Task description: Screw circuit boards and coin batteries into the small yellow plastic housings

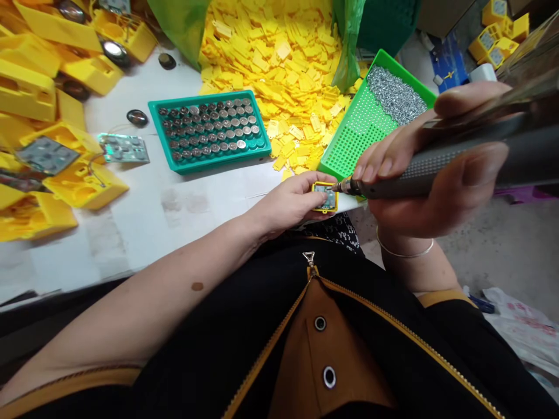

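Observation:
My left hand (294, 201) grips a small yellow plastic case (325, 210) with a circuit board (325, 195) inside it, the thumb lying over the board. My right hand (419, 157) is wrapped round a grey electric screwdriver (445, 157) that comes in from the right. Its metal tip (343, 186) meets the upper right part of the case; whether a screw sits under it is too small to tell. Just beyond the case stands a bright green perforated tray (349, 152) with a heap of small silver screws (395, 93) at its far end.
A teal tray (177, 167) of round metal discs in rows stands left of centre. Behind it, small yellow plastic pieces (271, 52) spill from a green bag (181, 29). Yellow housings (26, 87) crowd the left side, near a loose circuit board (126, 149) on the white table (131, 233).

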Tool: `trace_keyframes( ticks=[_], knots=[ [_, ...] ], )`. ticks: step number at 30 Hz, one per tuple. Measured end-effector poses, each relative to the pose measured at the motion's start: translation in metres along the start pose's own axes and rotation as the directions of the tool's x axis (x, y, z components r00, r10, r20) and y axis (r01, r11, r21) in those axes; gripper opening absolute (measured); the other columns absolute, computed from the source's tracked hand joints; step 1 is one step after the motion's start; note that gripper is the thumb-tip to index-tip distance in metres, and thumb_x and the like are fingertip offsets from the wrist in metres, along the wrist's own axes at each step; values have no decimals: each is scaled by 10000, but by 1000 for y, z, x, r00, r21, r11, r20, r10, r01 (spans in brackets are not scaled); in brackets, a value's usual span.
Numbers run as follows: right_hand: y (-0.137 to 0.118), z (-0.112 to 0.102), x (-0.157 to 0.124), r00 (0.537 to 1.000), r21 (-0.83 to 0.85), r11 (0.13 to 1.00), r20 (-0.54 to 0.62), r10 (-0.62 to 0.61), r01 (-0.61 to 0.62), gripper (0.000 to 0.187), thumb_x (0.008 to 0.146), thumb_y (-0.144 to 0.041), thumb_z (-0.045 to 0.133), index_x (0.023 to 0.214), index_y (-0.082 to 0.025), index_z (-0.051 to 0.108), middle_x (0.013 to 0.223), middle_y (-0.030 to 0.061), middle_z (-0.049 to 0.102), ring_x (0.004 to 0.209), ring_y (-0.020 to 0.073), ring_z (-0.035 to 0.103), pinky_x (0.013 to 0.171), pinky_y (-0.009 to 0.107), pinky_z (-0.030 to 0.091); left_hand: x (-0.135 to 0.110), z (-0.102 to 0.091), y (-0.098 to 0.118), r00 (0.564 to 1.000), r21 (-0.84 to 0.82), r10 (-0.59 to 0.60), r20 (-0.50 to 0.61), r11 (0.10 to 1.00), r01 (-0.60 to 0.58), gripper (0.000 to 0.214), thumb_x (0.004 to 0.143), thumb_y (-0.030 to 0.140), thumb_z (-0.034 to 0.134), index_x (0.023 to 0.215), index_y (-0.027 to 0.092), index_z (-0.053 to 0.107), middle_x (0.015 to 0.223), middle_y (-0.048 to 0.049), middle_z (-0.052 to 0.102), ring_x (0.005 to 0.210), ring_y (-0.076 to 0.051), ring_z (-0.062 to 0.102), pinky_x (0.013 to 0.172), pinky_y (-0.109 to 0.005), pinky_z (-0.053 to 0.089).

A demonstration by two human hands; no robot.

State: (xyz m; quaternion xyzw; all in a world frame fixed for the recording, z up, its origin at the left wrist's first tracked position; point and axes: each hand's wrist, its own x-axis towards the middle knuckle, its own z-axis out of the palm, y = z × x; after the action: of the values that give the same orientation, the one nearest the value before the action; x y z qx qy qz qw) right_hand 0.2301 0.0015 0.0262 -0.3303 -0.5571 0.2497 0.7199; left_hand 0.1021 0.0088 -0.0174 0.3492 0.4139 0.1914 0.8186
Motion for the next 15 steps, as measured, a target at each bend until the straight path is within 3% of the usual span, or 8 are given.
trace_keyframes(
  ticks=[5, 11, 13, 15],
  knots=[
    [-2, 0, -3, 999, -25, 999, -30, 34, -35, 356, 916, -578, 473, 966, -240, 574, 583, -59, 463, 403, 103, 474, 365, 277, 450, 0, 0, 0, 1000, 17, 7, 13, 1000, -8, 257, 804, 104, 569, 1056, 151, 592, 997, -49, 671, 787, -112, 652, 771, -284, 557],
    [-5, -1, -4, 996, -94, 992, -16, 85, -86, 369, 917, -627, 402, 962, -276, 508, 576, -65, 396, 396, 102, 413, 380, 265, 438, -1, -1, 0, 1000, 43, 10, 6, 999, -10, 251, 813, 117, 563, 1060, 150, 584, 991, -50, 664, 811, -121, 647, 762, -286, 555],
    [-11, -3, -3, 993, -121, 986, 10, 114, -112, 350, 893, -624, 435, 982, -287, 464, 595, -65, 393, 416, 110, 427, 406, 273, 454, -1, -2, -1, 1000, 55, 23, 20, 998, -24, 270, 808, 129, 577, 1077, 151, 583, 1001, -52, 663, 830, -131, 648, 783, -302, 557],
    [-18, -9, -3, 961, -226, 949, 117, 251, -220, 369, 856, -632, 477, 1000, -298, 417, 635, -58, 398, 489, 133, 500, 493, 302, 510, -1, -3, -1, 999, 59, 32, 41, 998, -34, 289, 797, 139, 600, 1085, 149, 581, 1004, -56, 665, 834, -138, 649, 811, -324, 559]
  ],
)
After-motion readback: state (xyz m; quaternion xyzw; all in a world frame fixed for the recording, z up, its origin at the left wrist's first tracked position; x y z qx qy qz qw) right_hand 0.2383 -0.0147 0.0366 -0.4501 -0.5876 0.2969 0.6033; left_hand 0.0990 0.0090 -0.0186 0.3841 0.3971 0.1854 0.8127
